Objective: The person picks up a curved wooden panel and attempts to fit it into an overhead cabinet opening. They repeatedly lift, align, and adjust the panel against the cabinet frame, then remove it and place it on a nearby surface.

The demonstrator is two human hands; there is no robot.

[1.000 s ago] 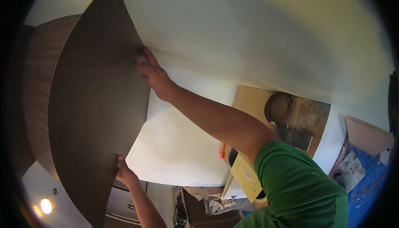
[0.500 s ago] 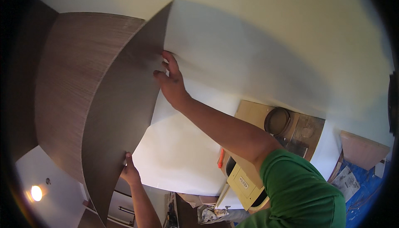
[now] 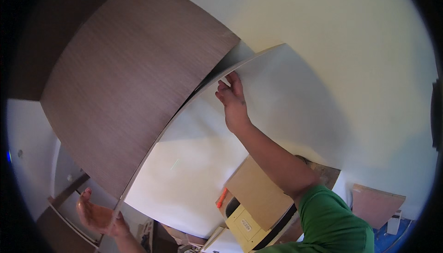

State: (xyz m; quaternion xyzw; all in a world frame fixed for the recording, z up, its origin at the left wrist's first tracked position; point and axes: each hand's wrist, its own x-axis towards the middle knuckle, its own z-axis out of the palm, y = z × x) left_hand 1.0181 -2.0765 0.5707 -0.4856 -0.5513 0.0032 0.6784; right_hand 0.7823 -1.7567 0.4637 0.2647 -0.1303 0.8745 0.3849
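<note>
A large thin panel [image 3: 194, 160] with a white face and a narrow edge leans at a slant in front of a brown wood-grain cabinet front [image 3: 138, 82]. Its long edge runs close along the cabinet, with a dark narrow gap near the top. My right hand [image 3: 234, 103] is raised to the panel's upper part, its bent fingertips at the edge. Down at the lower left corner, my left hand [image 3: 99, 216] cups the panel edge, with fingers stretched out on the cabinet side. The panel partly hides this hand.
Below my right arm lie a cream-yellow machine [image 3: 244, 227], a brown board [image 3: 258, 193] and an orange tool handle [image 3: 222, 198]. A pinkish board [image 3: 376, 204] leans on the pale wall at the right. A dark rail [image 3: 69, 190] is at lower left.
The panel has turned, so its brown side no longer shows and its edge lies nearer the cabinet. My right hand has shifted right and down; my left hand has moved left and lower.
</note>
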